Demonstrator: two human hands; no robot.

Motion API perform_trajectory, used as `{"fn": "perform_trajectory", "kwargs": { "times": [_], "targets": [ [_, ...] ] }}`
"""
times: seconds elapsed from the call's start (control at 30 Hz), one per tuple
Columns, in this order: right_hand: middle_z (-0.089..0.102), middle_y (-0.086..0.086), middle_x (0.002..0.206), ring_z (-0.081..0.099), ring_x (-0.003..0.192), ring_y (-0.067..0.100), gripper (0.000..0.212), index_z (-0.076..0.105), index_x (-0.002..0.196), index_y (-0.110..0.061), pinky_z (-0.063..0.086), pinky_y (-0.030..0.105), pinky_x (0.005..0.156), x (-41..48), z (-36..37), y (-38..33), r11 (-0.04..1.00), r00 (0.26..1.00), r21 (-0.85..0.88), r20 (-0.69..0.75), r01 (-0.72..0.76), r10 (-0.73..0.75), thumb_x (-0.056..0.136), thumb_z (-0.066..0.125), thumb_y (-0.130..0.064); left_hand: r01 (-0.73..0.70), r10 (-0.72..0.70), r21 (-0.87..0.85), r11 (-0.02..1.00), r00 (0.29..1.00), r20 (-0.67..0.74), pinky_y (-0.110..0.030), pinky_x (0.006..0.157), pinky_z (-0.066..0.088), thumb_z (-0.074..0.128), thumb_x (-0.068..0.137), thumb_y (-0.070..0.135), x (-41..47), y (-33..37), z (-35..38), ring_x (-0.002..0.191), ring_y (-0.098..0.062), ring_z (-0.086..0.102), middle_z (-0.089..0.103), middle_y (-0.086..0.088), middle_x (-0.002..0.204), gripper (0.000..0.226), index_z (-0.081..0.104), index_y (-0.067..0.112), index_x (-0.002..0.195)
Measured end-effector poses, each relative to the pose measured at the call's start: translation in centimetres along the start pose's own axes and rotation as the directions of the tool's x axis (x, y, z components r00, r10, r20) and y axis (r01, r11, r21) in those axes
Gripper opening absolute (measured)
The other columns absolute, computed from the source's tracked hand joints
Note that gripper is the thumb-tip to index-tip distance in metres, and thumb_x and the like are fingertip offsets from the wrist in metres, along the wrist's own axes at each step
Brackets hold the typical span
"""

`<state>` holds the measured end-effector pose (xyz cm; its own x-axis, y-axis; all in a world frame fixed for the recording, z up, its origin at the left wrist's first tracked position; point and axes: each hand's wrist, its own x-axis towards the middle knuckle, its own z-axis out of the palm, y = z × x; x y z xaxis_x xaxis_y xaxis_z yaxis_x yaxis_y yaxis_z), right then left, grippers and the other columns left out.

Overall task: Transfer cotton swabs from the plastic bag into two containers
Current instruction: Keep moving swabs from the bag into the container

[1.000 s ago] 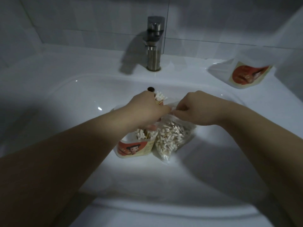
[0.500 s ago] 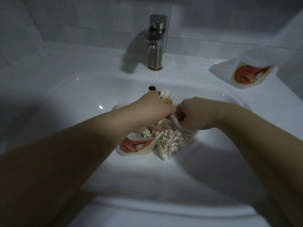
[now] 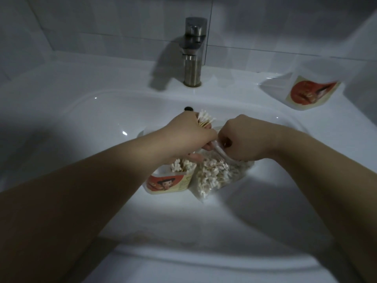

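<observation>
The plastic bag [image 3: 216, 176] of cotton swabs sits in the middle of the sink basin [image 3: 81, 123], its clear side bulging with white tips, touching the right side of a container [image 3: 169, 181] with an orange cartoon label. My right hand [image 3: 242, 137] pinches the bag's top edge between curled fingers. My left hand [image 3: 189, 133] is clenched round a bundle of swabs [image 3: 205, 120] whose white ends stick out on the far side of the fist, above the container. More swabs [image 3: 181, 165] stand upright in that container. The second container [image 3: 312, 92], with the same orange label, lies tipped on the far right ledge. The metal faucet [image 3: 193, 52] stands at the far centre.
</observation>
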<state>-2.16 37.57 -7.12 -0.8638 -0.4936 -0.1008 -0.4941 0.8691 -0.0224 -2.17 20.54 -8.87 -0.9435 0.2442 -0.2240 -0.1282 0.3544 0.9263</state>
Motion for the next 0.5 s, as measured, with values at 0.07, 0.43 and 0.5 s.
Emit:
{"fn": "perform_trajectory", "kwargs": {
  "times": [0.07, 0.43, 0.5],
  "targets": [
    [0.051, -0.008, 0.053, 0.046, 0.054, 0.005, 0.034, 0.049, 0.052, -0.028, 0.033, 0.022, 0.053, -0.1, -0.4, 0.1, 1.000, 1.000, 0.012, -0.010, -0.007, 0.007, 0.084, 0.057, -0.018, -0.022, 0.022, 0.003, 1.000, 0.999, -0.033, -0.043, 0.061, 0.064, 0.067, 0.089, 0.010, 0.0, 0.1, 0.0, 0.078, -0.017, 0.078, 0.072, -0.009, 0.075, 0.008, 0.059, 0.007, 0.089],
    [0.056, -0.014, 0.069, 0.052, 0.068, 0.014, 0.014, 0.063, 0.081, -0.029, 0.035, 0.028, 0.064, -0.7, -1.7, 1.5, 0.990, 0.967, 0.129, -0.241, -0.051, 0.081, 0.092, 0.063, -0.021, -0.010, 0.027, 0.123, 0.992, 0.990, -0.138, -0.040, 0.061, 0.065, 0.068, 0.076, 0.031, -0.1, 0.4, -0.7, 0.067, -0.021, 0.077, 0.072, 0.001, 0.061, 0.018, 0.066, 0.014, 0.080],
    [0.054, -0.015, 0.067, 0.050, 0.064, 0.007, 0.018, 0.061, 0.078, -0.031, 0.035, 0.025, 0.058, -0.6, -1.5, 1.7, 0.984, 0.952, 0.167, -0.289, -0.058, 0.105, 0.091, 0.062, -0.020, -0.003, 0.031, 0.188, 0.982, 0.989, -0.145, -0.044, 0.068, 0.064, 0.063, 0.065, 0.041, -0.3, 0.6, -0.8, 0.069, -0.024, 0.078, 0.074, -0.003, 0.065, 0.034, 0.067, 0.012, 0.082]
  ]
}}
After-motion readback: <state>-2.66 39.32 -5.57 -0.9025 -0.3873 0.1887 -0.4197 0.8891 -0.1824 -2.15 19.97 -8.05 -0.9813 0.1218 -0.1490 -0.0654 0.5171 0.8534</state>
